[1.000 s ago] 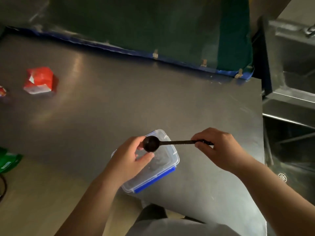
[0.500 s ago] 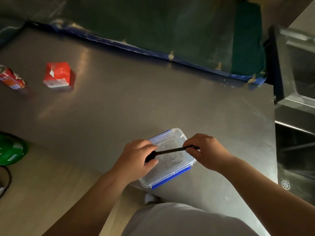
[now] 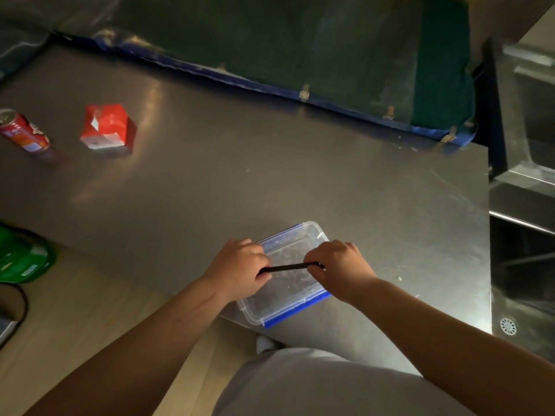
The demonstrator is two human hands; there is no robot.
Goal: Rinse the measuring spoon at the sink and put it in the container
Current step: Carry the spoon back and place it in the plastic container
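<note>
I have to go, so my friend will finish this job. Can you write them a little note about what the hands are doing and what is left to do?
Left hand: grips the bowl end of the measuring spoon; the bowl is hidden under its fingers.
Right hand: pinches the handle end.
Things: the spoon is held level across the open container, at the near edge of the steel table. The sink is to the right.
Done: spoon brought to the container. This view cannot show whether it was rinsed.
Left: lower it in and let go with both hands.
</note>
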